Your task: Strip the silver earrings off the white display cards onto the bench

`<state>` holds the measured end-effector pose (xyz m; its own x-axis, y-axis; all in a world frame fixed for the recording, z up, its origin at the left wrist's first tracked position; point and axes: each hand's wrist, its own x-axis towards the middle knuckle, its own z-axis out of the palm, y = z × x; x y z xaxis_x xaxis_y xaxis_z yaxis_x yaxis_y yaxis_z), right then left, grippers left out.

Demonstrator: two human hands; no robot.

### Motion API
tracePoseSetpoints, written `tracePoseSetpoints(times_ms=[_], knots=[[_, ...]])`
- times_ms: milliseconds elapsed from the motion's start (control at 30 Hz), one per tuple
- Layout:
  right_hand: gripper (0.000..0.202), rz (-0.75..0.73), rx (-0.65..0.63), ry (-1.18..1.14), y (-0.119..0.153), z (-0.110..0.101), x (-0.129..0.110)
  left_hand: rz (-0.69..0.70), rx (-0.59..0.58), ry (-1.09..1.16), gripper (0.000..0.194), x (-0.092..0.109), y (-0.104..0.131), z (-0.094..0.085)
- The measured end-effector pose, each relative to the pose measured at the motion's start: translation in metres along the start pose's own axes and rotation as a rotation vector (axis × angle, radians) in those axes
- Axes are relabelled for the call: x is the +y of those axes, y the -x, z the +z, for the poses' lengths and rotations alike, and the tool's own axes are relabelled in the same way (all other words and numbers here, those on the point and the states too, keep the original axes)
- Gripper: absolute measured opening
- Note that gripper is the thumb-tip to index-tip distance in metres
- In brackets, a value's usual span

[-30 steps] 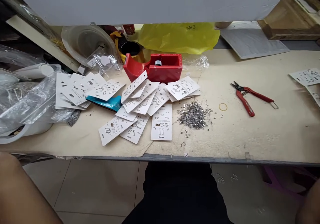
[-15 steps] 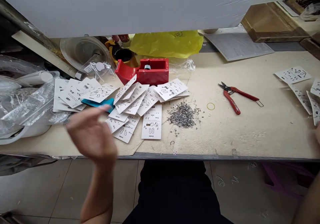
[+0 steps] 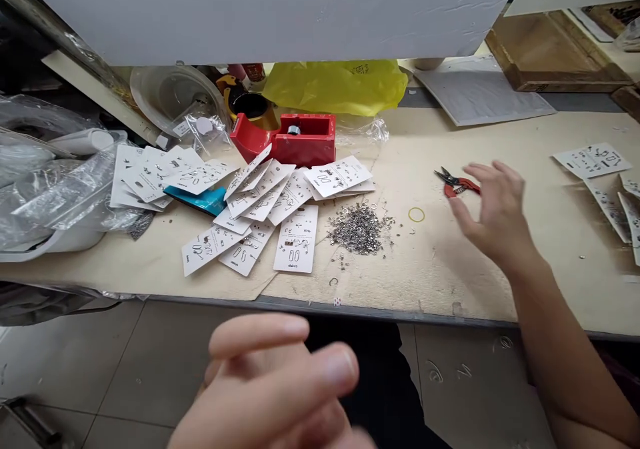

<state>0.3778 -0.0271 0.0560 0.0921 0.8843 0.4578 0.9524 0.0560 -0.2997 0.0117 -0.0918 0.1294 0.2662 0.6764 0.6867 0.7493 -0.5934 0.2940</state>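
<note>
Close to the camera, in front of the table edge, my left hand (image 3: 270, 389) has loosely bent fingers with the thumb apart, and nothing shows in it. My right hand (image 3: 493, 219) hovers with spread fingers over the red-handled cutters (image 3: 456, 185), covering most of their handles. The cutters' dark jaws point to the upper left. Left of them lie a thin yellow ring (image 3: 416, 215) and a heap of small silver metal pieces (image 3: 357, 227). White printed jewellery cards (image 3: 295, 241) overlap in a fan further left.
A red tape dispenser (image 3: 306, 141) stands behind the cards, and a teal object (image 3: 200, 199) lies partly beneath them. Behind is a yellow plastic bag (image 3: 335, 87). More cards (image 3: 593, 160) lie far right. A plastic-filled white tub (image 3: 65, 247) stands left. A white panel (image 3: 280, 15) overhangs the back.
My left hand has moved from beside the cards down and towards the camera. My right hand has come in from the right edge to above the cutters. One card at the left now lies more exposed.
</note>
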Motion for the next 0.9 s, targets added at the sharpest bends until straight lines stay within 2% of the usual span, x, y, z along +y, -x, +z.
tracePoseSetpoints(times_ms=[33,67,100,133,200,267,300,367,467,533,600,667,733,833,900], knots=[[0.053,-0.051,-0.037,-0.009,-0.01,0.005,-0.009,0.121,0.183,0.04,0.062,-0.007,-0.013,0.015],[0.055,-0.1,-0.093,-0.015,-0.019,0.01,-0.017,0.251,0.239,0.082,0.057,-0.017,-0.029,0.031],[0.056,-0.142,-0.139,-0.024,-0.027,0.014,-0.025,0.297,0.076,0.077,0.058,-0.03,-0.046,0.049],[0.056,-0.173,-0.196,-0.035,-0.035,0.019,-0.032,0.31,0.045,0.084,0.055,-0.045,-0.062,0.067],[0.054,-0.244,-0.283,-0.065,-0.05,0.03,-0.045,0.358,-0.294,0.024,0.05,-0.075,-0.089,0.099],[0.052,-0.299,-0.336,-0.115,-0.063,0.044,-0.056,0.355,-0.536,-0.011,0.048,-0.1,-0.105,0.125],[0.051,-0.307,-0.354,-0.153,-0.069,0.053,-0.061,0.34,-0.587,-0.01,0.044,-0.108,-0.109,0.135],[0.049,-0.306,-0.363,-0.184,-0.08,0.069,-0.069,0.296,-0.589,-0.016,0.036,-0.117,-0.114,0.15],[0.042,-0.251,-0.34,-0.219,-0.091,0.084,-0.074,0.231,-0.505,-0.019,0.025,-0.116,-0.124,0.159],[0.037,-0.206,-0.294,-0.258,-0.093,0.083,-0.077,0.195,-0.438,-0.014,0.024,-0.111,-0.133,0.159],[0.035,-0.179,-0.237,-0.303,-0.091,0.072,-0.079,0.157,-0.338,0.087,0.023,-0.106,-0.143,0.156],[0.03,-0.157,-0.185,-0.389,-0.085,0.056,-0.084,0.102,-0.245,0.308,0.015,-0.1,-0.15,0.152],[0.022,-0.11,-0.164,-0.612,-0.077,0.039,-0.089,0.022,-0.203,0.551,0.007,-0.093,-0.155,0.146],[0.019,0.024,-0.316,-1.049,-0.066,0.021,-0.096,-0.105,-0.269,0.773,0.006,-0.083,-0.157,0.138],[0.019,0.095,-0.437,-1.213,-0.06,0.013,-0.099,-0.16,-0.329,0.87,0.011,-0.077,-0.156,0.133]])
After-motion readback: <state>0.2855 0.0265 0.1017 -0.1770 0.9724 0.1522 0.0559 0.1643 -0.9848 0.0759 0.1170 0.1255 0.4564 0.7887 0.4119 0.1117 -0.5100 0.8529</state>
